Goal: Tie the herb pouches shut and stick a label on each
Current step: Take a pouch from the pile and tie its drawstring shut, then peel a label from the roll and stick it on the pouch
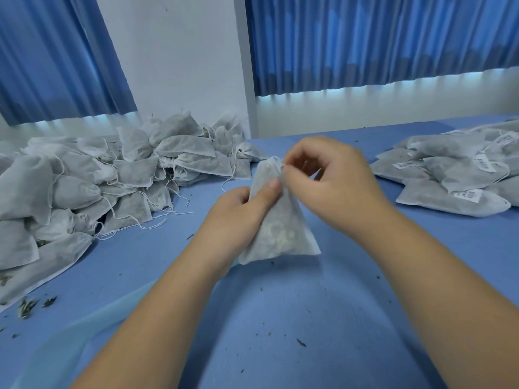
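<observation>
**A:** Tying step, live: the left hand point(241, 204) grips the herb pouch point(283, 231) upright. Its thumb presses the cloth just below the gathered neck, and the fingers curl behind.

**B:** And the right hand point(325, 175)?

**A:** Thumb and forefinger are pinched together at the neck, right above the left thumb, seemingly on the drawstring point(276, 161). It's blurred there, so I cannot tell if a knot has formed.

**B:** Any label on this one?

**A:** None visible. I'd say the next move calls for cinching and knotting, then a barcode label point(467, 195) like those on the finished pouches point(455, 169) beyond the right knuckles. The untied pile point(112, 175) lies past the left fingers.
</observation>
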A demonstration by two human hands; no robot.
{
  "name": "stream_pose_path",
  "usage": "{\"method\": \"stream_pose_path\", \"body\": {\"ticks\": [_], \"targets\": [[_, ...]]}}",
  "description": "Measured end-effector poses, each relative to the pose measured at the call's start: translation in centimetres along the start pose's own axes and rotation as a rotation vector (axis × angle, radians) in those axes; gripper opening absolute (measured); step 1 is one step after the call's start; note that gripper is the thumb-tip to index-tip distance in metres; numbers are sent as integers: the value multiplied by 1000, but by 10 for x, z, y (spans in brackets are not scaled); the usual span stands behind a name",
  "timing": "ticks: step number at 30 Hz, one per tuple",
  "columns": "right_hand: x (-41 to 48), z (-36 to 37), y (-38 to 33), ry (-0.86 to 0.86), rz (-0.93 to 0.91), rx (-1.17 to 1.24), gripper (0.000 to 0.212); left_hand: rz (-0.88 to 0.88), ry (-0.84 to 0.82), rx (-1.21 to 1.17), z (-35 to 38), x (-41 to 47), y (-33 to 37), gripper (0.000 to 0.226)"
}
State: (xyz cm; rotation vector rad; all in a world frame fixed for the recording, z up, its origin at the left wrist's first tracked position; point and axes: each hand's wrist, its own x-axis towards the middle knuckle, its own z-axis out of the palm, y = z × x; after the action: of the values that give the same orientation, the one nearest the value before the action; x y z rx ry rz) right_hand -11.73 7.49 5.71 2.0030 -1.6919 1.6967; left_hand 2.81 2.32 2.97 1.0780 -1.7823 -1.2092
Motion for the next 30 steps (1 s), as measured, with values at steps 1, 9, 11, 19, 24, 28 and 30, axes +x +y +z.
{"method": "stream_pose_path", "body": {"ticks": [1,9,11,19,24,28,30], "targets": [[-2,3,-2,-35,-61,-73,6,6,29,-27,1,0,2,54],[-7,12,0,-153,-135,-202,12,-48,117,-202,-3,2,4,41],[-7,13,1,-171,-136,-207,12,-56,119,-220,-3,2,5,42],[-9,13,2,-218,-87,-138,13,-72,61,-218,-6,5,1,34],[-5,15,4,-71,146,162,20,-99,72,-261,-9,4,2,25],[0,15,22,-47,350,141,19,-161,109,-272,-21,6,6,16],[-1,16,33,-116,378,1,16,-196,131,-271,-30,6,9,15]]}}
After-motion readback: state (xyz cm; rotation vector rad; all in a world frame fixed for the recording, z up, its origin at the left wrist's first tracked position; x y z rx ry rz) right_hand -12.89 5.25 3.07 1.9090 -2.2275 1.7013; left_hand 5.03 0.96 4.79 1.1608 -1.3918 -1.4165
